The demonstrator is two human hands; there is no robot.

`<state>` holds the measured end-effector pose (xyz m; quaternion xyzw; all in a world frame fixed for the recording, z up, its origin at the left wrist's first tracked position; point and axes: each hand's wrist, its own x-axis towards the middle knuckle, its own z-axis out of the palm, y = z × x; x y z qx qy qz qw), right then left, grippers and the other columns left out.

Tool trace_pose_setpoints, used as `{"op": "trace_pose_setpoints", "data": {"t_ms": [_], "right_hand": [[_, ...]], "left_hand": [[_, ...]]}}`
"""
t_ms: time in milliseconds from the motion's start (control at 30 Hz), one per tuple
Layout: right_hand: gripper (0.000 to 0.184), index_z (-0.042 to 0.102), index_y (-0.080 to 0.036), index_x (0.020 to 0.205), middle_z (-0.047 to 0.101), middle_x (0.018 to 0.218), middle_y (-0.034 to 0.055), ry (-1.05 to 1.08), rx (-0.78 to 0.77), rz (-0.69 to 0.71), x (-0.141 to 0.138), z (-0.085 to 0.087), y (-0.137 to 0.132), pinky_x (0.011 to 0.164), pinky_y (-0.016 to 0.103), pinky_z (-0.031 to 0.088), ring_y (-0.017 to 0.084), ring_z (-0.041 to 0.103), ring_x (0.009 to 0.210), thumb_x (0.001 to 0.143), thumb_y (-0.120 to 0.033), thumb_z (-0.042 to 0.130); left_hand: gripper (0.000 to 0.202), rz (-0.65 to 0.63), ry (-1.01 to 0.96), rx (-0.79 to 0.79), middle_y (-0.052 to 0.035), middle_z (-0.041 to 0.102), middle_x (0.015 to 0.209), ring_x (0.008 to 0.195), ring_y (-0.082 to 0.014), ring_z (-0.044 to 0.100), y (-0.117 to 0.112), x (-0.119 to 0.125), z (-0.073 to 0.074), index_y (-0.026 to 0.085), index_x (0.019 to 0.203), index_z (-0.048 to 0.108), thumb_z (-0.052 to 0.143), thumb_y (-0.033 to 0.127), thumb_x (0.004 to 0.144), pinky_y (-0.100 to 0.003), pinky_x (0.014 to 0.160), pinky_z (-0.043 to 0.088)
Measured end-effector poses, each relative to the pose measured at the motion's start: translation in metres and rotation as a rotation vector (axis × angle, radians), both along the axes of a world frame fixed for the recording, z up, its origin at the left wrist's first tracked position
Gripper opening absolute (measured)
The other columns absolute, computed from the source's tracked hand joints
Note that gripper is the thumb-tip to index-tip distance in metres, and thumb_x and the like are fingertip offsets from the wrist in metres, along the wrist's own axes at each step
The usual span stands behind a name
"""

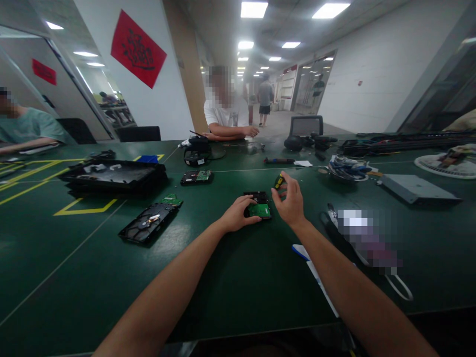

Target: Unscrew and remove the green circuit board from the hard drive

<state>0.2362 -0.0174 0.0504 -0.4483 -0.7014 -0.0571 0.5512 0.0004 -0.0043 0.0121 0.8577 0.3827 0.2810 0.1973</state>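
Green circuit board (261, 211) appears seated on the boxy, dark drive (256, 195), so work there looks unfinished. The drive lies flat on the smooth counter (238, 282), its edges held by the left hand (237, 214); the right hand (292, 204) grasps a yellow-and-black tool (278, 182) beside it.

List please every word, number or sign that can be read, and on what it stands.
No text can be quoted.
Red poster: black characters, too blurred.
Smaller red sign: too blurred.
White label on black device: too small.
Green board under left hand: any print too small.
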Motion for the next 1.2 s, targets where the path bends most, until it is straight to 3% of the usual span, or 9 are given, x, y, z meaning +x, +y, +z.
{"op": "trace_pose_setpoints", "data": {"t_ms": [900, 1100, 1200], "right_hand": [[0.059, 0.041, -0.025, 0.152, 0.059, 0.126, 0.0141, 0.015, 0.002, 0.002, -0.0006, 0.0017, -0.0006, 0.077, 0.044, 0.067, 0.023, 0.066, 0.090, 0.097, -0.031, 0.062], [0.064, 0.034, -0.024, 0.158, 0.056, 0.137, 0.0171, 0.027, -0.039, 0.044, -0.0026, 0.0015, -0.0018, 0.082, 0.043, 0.067, 0.023, 0.069, 0.094, 0.098, -0.025, 0.055], [0.064, 0.035, -0.025, 0.158, 0.057, 0.137, 0.0158, 0.030, -0.030, 0.047, -0.0025, 0.0015, -0.0017, 0.081, 0.043, 0.067, 0.024, 0.068, 0.097, 0.098, -0.030, 0.057]], "left_hand": [[0.063, -0.001, -0.008, -0.008, -0.0134, 0.051, 0.154, 0.148, -0.0340, 0.042, -0.0001, 0.0008, 0.0009, 0.024, 0.131, 0.063, 0.083, 0.054, 0.079, -0.055, 0.122, 0.036], [0.063, 0.001, -0.016, 0.002, -0.0143, 0.052, 0.153, 0.147, -0.0334, 0.043, -0.0002, 0.0013, 0.0003, 0.023, 0.131, 0.063, 0.084, 0.052, 0.079, -0.053, 0.122, 0.037], [0.064, -0.006, -0.017, 0.008, -0.0145, 0.052, 0.152, 0.147, -0.0332, 0.043, -0.0003, 0.0011, 0.0005, 0.023, 0.131, 0.063, 0.084, 0.053, 0.079, -0.053, 0.122, 0.036]]}}
